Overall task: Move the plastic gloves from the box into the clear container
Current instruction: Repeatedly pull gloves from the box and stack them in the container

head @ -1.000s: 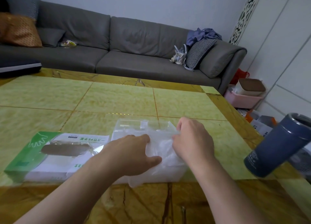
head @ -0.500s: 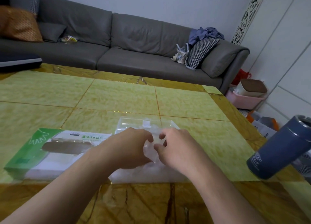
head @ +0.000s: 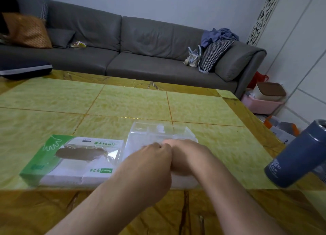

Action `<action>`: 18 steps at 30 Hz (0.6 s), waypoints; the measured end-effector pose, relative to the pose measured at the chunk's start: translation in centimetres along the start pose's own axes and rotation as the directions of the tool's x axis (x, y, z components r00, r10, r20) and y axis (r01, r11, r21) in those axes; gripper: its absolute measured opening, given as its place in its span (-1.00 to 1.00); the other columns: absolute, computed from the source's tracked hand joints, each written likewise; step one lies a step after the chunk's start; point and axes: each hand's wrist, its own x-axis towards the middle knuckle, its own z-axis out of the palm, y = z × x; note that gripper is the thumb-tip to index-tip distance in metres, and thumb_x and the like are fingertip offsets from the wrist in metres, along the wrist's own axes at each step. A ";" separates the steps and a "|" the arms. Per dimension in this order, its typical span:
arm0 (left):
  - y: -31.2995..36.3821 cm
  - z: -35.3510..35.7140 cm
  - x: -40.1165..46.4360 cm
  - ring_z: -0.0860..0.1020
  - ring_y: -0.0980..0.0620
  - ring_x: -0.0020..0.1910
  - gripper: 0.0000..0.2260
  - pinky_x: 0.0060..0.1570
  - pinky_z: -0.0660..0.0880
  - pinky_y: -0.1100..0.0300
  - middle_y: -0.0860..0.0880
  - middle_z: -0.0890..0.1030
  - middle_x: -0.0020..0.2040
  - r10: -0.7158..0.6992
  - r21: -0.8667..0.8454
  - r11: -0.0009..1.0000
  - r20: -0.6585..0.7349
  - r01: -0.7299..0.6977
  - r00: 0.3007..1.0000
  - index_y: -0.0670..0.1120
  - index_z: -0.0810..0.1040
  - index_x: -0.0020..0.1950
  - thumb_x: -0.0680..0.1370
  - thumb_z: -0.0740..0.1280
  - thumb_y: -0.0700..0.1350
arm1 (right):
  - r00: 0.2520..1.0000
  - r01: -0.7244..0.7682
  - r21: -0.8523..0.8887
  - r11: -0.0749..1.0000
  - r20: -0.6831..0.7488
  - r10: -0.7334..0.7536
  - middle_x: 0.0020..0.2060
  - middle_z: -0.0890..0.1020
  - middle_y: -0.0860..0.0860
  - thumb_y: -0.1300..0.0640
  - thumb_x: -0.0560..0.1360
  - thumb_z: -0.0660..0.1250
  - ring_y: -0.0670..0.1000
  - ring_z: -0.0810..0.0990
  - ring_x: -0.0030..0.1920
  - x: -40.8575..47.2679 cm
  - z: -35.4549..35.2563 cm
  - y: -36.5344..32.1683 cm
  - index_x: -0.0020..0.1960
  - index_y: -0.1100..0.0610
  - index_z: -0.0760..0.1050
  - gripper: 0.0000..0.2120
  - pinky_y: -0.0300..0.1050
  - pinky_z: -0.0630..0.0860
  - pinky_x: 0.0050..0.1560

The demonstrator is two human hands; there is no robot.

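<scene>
Clear plastic gloves lie in the clear container beneath the left hand and right hand, whose curled fingers press together on them, grip unclear.

We counted one glove box left of our two hands, one clear container under them, and one blue tumbler to their right.

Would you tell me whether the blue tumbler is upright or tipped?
Upright, as far as shows: the blue tumbler stands base-down on the table; its lean looks like wide-angle distortion.
</scene>
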 end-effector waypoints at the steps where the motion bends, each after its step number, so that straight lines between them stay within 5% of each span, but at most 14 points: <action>1: -0.5 0.2 0.1 0.44 0.02 -0.04 -0.81 -0.12 0.48 0.09 0.06 0.44 -0.02 -0.019 -0.018 1.000 0.020 0.020 1.000 0.01 0.38 0.15 0.58 0.16 -0.20 | 1.000 -0.008 -0.023 1.000 0.005 0.008 -0.16 0.61 -0.09 -0.06 0.41 0.19 0.05 0.55 -0.15 0.0 0.0 -0.1 -0.12 -0.13 0.46 -0.89 0.01 0.50 -0.07; 4: -1.7 0.5 0.4 0.50 0.00 -0.10 -0.77 -0.16 0.46 0.07 0.05 0.46 -0.08 -0.056 -0.091 0.994 0.058 0.061 0.997 0.03 0.35 0.25 0.61 0.13 -0.15 | 0.999 -0.009 -0.069 0.998 0.033 0.011 -0.03 0.62 -0.12 -0.15 0.48 0.14 0.06 0.59 0.05 -0.1 0.0 -0.1 0.15 -0.33 0.47 -0.72 0.06 0.54 0.09; 7: -2.3 0.8 1.4 0.55 -0.03 -0.10 -0.70 -0.14 0.51 0.05 0.01 0.56 -0.03 -0.103 -0.124 0.986 0.072 0.111 0.992 0.09 0.37 0.38 0.65 0.11 -0.08 | 0.996 0.002 -0.129 0.992 0.090 0.010 0.27 0.61 -0.03 -0.07 0.57 0.14 0.12 0.57 0.24 -0.3 -0.3 -0.2 0.57 -0.31 0.21 -0.43 0.08 0.52 0.26; 12: -2.5 1.5 3.6 0.48 -0.04 -0.18 -0.90 -0.22 0.39 0.13 -0.01 0.50 -0.10 -0.233 -0.001 0.972 0.092 0.234 0.968 -0.03 0.38 0.00 0.66 0.13 -0.05 | 0.997 0.007 -0.105 0.994 0.083 0.002 0.27 0.62 -0.06 -0.04 0.59 0.16 0.09 0.59 0.15 -0.6 -0.1 -0.1 0.56 -0.33 0.25 -0.45 0.01 0.50 0.15; 18: -2.1 1.6 4.7 0.44 0.05 -0.34 -0.85 -0.38 0.32 0.16 -0.05 0.50 -0.18 -0.371 -0.044 0.926 0.091 0.376 0.924 -0.19 0.30 0.12 0.63 0.20 -0.15 | 0.996 -0.016 -0.086 0.996 0.084 0.023 0.35 0.57 -0.03 0.02 0.58 0.19 0.09 0.60 0.20 -0.3 0.3 0.4 0.58 -0.32 0.21 -0.40 -0.02 0.49 0.10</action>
